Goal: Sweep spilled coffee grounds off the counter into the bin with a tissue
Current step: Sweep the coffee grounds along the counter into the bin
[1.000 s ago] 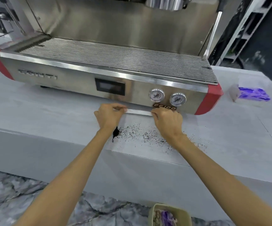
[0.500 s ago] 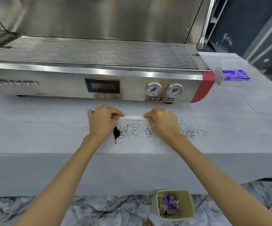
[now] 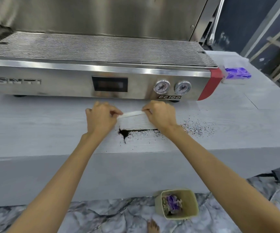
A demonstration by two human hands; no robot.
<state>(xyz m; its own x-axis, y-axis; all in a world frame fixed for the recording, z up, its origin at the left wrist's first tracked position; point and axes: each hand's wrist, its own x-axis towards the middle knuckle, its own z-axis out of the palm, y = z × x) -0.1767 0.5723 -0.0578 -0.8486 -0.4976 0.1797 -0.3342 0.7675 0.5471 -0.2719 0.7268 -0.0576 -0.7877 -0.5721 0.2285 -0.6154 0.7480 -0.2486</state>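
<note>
Grounds now banked in a dark line against tissue's near edge, thick clump at left end; half a second ago still loose specks ahead of it. Tissue stretched flat on desk, dragged toward front edge. Left hand and right hand each pinching one far corner, taut between. Means sweep is working for middle patch. Second scatter right of right wrist untouched, outside tissue's width; probably needs another pass. Bin on floor below desk edge, slightly right of pile, so likely needs angling right before pushing over. Espresso machine just behind hands.
</note>
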